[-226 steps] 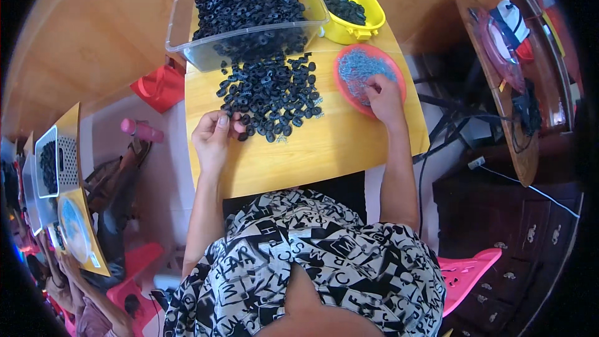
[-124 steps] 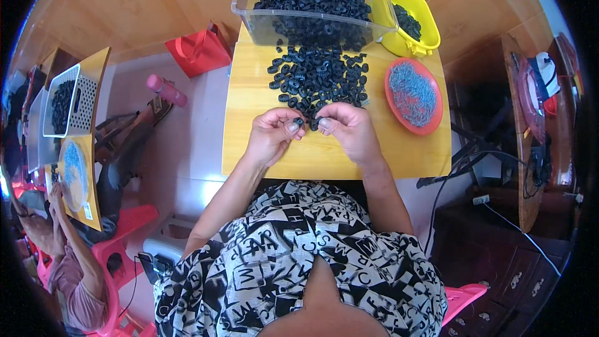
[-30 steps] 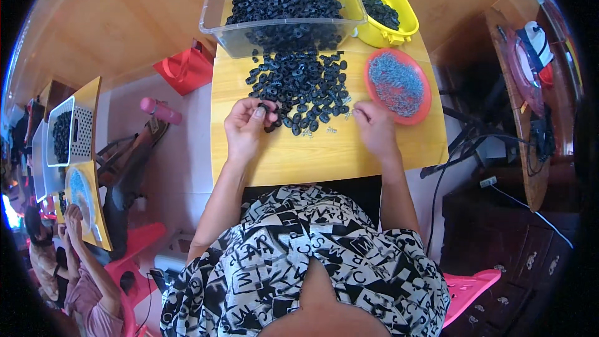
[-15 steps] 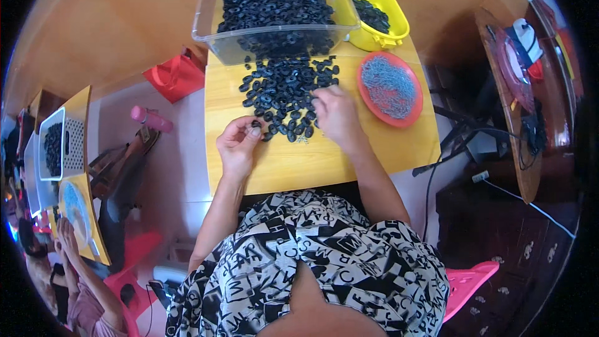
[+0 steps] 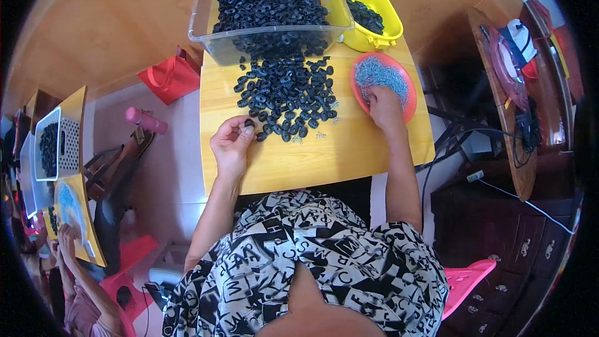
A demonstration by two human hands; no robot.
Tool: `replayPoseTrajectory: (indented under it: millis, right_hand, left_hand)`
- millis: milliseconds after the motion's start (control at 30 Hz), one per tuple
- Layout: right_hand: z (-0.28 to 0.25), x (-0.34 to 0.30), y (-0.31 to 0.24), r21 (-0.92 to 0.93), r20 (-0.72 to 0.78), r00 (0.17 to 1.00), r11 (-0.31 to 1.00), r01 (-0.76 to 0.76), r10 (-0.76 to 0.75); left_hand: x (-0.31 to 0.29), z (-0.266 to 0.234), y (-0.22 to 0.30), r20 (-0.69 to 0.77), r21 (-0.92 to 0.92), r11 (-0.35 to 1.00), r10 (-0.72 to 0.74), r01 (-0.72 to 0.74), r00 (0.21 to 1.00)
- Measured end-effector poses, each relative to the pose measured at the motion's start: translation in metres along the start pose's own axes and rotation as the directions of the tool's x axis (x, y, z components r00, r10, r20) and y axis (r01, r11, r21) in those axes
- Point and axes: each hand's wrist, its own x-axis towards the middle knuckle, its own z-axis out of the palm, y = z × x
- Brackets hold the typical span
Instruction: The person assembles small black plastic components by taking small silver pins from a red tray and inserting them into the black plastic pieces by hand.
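Observation:
My left hand is closed in a pinch over the table's left side and holds a small black oval plastic part between thumb and finger. Beside it spreads a loose pile of the same black parts. At the right, my right hand reaches into a red oval plate heaped with small silvery metal pieces, which look like screws. Its fingers are drawn together at the heap, and their tips are hidden among the pieces. A few silvery bits lie on the wood near the pile.
A clear plastic bin full of black parts stands at the table's far edge, beside a yellow tub with more. Left on the floor are a red bag and a pink bottle. Another person works at a table far left.
My right hand has moved right from the edge of the black pile to the red plate of metal pieces. The left hand keeps its pinch on the black part, almost unmoved.

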Motion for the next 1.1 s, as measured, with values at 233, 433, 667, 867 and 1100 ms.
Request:
replayPoseTrajectory:
  millis: [233,433,667,867,1100]
  right_hand:
    - [0.000,-0.001,0.001,-0.114,0.014,0.999,0.993,-0.037,0.039]
    - [-0.010,0.004,-0.005,-0.131,0.058,0.998,0.991,-0.011,0.019]
    - [-0.005,0.010,-0.001,-0.223,0.067,0.997,0.975,-0.018,0.034]
    - [0.004,0.015,0.030,0.226,-0.004,0.998,0.973,-0.053,0.055]
    - [-0.023,0.003,0.036,0.527,-0.068,0.988,0.846,-0.085,0.141]
  left_hand:
    - [-0.007,0.007,0.003,0.069,-0.017,1.000,-0.011,0.013,0.998]
    - [-0.014,0.016,0.003,0.155,-0.002,0.998,-0.059,0.061,0.986]
    - [-0.011,0.013,-0.001,0.178,-0.037,0.999,-0.016,0.022,0.984]
    - [-0.012,0.014,-0.001,0.165,-0.042,0.999,-0.008,0.015,0.986]
    - [-0.013,0.016,-0.001,0.179,-0.039,0.999,-0.017,0.025,0.984]
